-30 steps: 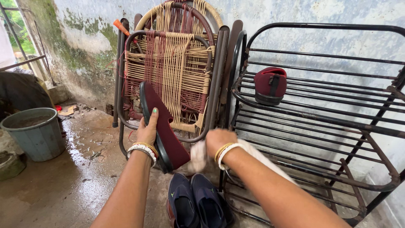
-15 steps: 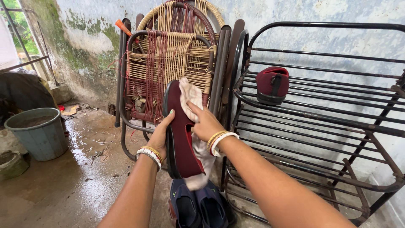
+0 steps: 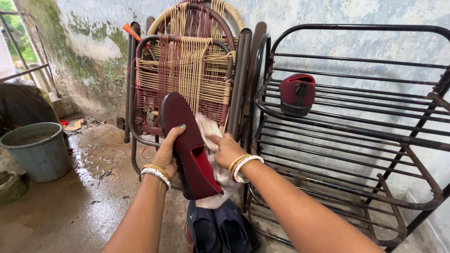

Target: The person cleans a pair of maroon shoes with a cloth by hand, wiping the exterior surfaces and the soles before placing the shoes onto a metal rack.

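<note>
hands meet at the centre of the frame: the left hand (image 3: 168, 151) grips a maroon shoe (image 3: 188, 147) by its edge, tilted with the toe up, while the right hand (image 3: 226, 149) is closed on a white cloth (image 3: 212, 161) pressed against the shoe's side. just below, a dark blue pair of shoes (image 3: 218, 229) sits on the wet floor (image 3: 70, 211). at the right, a matching maroon shoe (image 3: 297, 93) rests on a black metal rack (image 3: 375, 140), with woven folding chairs (image 3: 192, 70) behind and a grey bucket (image 3: 35, 150) at the left edge.
</note>
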